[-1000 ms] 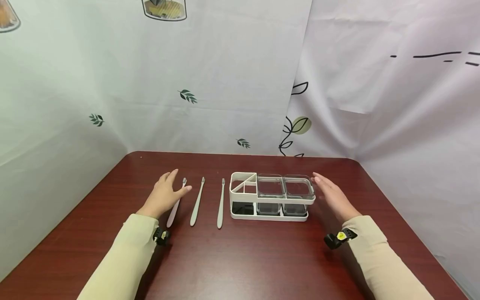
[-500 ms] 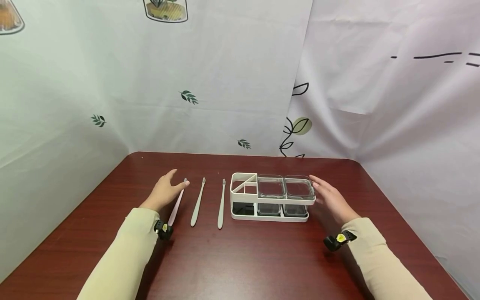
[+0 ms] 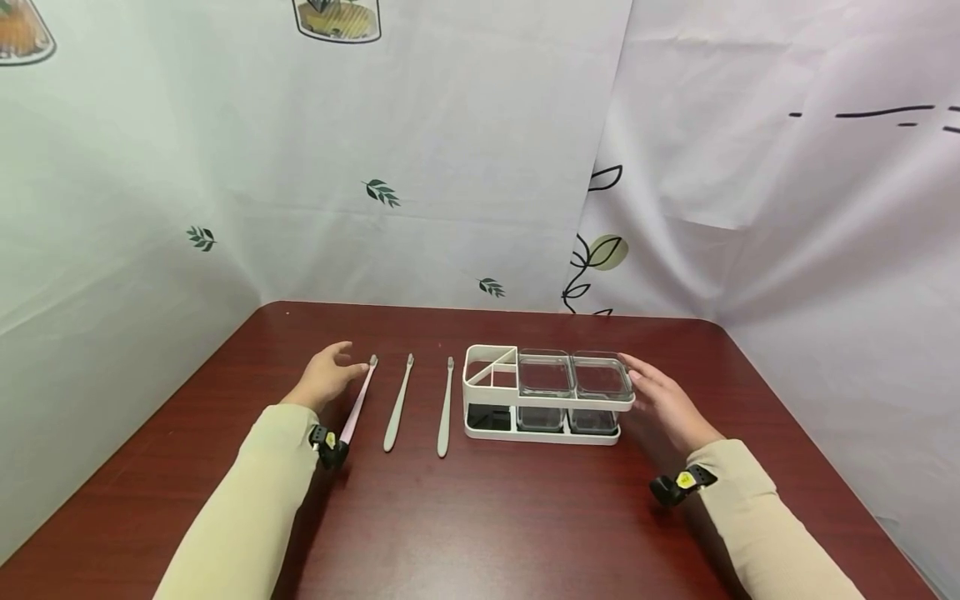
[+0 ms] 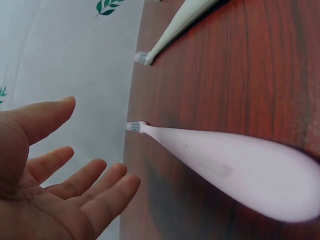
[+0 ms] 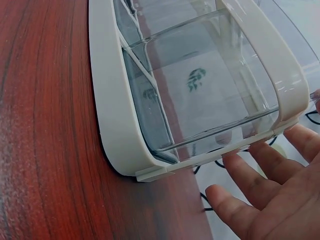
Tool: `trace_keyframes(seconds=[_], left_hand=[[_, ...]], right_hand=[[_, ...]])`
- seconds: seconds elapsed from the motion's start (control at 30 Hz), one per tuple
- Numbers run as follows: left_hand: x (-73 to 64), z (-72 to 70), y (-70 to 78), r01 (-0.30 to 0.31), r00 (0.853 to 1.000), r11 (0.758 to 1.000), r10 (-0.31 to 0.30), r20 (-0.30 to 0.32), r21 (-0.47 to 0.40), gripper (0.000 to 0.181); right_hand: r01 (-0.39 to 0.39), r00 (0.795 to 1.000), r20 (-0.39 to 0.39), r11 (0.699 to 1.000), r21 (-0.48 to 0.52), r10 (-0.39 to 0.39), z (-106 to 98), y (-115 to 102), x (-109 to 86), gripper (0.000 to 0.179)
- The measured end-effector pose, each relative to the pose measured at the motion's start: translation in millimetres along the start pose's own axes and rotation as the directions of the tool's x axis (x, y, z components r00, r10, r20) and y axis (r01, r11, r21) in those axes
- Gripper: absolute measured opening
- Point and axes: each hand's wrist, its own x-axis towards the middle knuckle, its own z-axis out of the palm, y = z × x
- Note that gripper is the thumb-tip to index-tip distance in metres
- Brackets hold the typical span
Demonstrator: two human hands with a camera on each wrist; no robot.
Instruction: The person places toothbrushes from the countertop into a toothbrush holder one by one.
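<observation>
My left hand (image 3: 322,379) hovers beside the head end of a pink toothbrush (image 3: 358,402), its thumb close to the brush head. The left wrist view shows the palm turned up with loosely bent fingers (image 4: 107,200) and nothing in them. That toothbrush (image 4: 235,167) lies flat on the table. At the right end of a white two-tier toothbrush holder (image 3: 551,402) is my right hand (image 3: 666,402). Its fingertips reach the holder's end, and the fingers (image 5: 245,177) spread along the white frame (image 5: 117,110) in the right wrist view. Two clear cups (image 3: 545,373) stand in the holder.
Two more toothbrushes, a pale green one (image 3: 397,408) and a greyish one (image 3: 446,410), lie between the left hand and the holder. The dark red table (image 3: 495,517) ends at a white printed cloth (image 3: 450,150) behind. Divided slots (image 3: 491,367) fill the holder's left side.
My left hand has lowered slightly, its thumb and fingers drawing closer together near the pink toothbrush. My right hand has moved in slightly to the holder's end.
</observation>
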Motion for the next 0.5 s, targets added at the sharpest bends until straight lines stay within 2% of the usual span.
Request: trace_keyframes(seconds=[0.17,0.5], left_hand=[[4.8,1.0,-1.3,0.031,0.999,0.993,-0.029,0.02,-0.112,0.061],[14.0,1.8,-6.2,0.075,0.997,0.988,-0.072,0.03,-0.138,0.055]], right_hand=[[0.002,1.0,0.01,1.0,0.01,-0.002,0.4,0.4,0.2,0.056],[0.015,1.0,0.009,0.999,0.03,-0.015,1.1,3.2,1.0,0.059]])
